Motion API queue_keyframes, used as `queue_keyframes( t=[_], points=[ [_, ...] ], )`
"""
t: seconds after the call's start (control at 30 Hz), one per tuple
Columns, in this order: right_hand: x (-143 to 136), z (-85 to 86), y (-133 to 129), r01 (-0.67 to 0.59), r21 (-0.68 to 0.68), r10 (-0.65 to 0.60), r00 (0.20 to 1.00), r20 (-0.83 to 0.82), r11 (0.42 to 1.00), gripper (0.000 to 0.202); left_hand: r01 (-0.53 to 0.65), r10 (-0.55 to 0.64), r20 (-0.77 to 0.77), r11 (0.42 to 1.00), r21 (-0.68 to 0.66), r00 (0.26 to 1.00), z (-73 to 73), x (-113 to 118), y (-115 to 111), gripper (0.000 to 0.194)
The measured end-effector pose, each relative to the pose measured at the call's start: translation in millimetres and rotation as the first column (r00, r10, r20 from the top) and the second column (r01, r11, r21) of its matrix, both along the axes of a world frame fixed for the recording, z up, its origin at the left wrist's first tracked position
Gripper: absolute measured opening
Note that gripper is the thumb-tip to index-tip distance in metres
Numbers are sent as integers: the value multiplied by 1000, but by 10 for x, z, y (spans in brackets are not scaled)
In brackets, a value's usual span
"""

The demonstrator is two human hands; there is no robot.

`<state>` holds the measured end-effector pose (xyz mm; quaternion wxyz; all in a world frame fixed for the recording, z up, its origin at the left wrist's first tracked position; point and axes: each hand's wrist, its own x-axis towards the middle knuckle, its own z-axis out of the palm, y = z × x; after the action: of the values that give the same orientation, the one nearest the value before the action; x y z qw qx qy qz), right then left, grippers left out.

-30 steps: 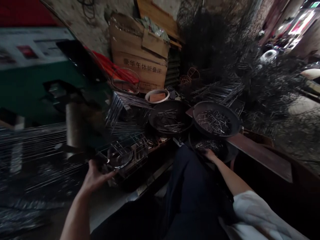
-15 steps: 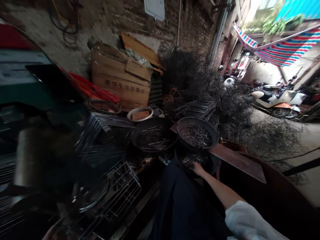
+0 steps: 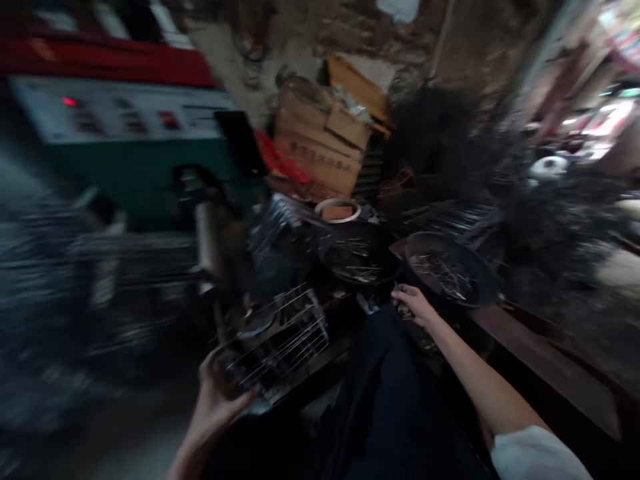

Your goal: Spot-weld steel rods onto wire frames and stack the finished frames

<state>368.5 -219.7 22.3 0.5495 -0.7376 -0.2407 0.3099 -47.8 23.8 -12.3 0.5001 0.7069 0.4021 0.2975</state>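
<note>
At the lower left, my left hand [image 3: 217,393] curls round the near left end of a wire rack [image 3: 295,327], its thumb along the front side. The rack is made of thin metal rods and lies tilted beside a dark machine part. My right hand [image 3: 413,305] is closed in a pinch above a dark pan with small metal pieces, just past my knee. What its fingers hold, if anything, is too blurred to make out. A round pan of short metal rods [image 3: 445,273] stands just beyond that hand, and another dark pan with rods [image 3: 355,257] is to its left.
A green and white machine [image 3: 135,113] with a lit red lamp fills the left. A cardboard box [image 3: 320,140] leans near the wall, behind a white bowl [image 3: 337,210] with a brown block. Piled dark wire [image 3: 450,140] and a flat metal bar [image 3: 550,367] lie on the right.
The view has swung left, bringing the machine's panel in. My right hand has lifted from the lower pan of metal pieces. My left hand has come into clearer view at the wire rack.
</note>
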Motion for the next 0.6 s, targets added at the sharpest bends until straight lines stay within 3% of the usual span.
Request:
queue_keyframes(
  t=[0.1,0.17,0.23,0.3,0.37,0.43,0.53,0.6],
  points=[
    [-455,492,402,-271,163,291,950,-115,949,54,42,-33,123,997,-68,992,-7,-38,-51,106],
    [-782,827,607,-559,288,610,782,-129,778,59,68,-53,187,995,-75,981,-10,-78,-57,109],
    [-1086,1084,799,-758,212,767,639,53,617,46,73,-55,230,995,-70,972,-17,-128,-63,110],
    [-1345,1201,1003,-862,35,810,489,322,506,30,74,-53,253,994,-76,966,-29,-182,-74,110],
    [-1538,1164,1217,-886,-121,769,312,558,448,25,77,-53,264,993,-84,963,-43,-229,-82,111],
    [-1662,1019,1410,-874,-230,691,152,707,428,22,82,-57,273,993,-82,960,-56,-264,-80,111],
    [-1763,755,1583,-829,-346,574,-38,818,439,20,84,-57,303,994,-77,951,-76,-295,-65,112],
    [-1810,632,1602,-784,-389,495,-121,861,485,23,78,-48,318,994,-81,947,-85,-307,-60,112]
  ],
)
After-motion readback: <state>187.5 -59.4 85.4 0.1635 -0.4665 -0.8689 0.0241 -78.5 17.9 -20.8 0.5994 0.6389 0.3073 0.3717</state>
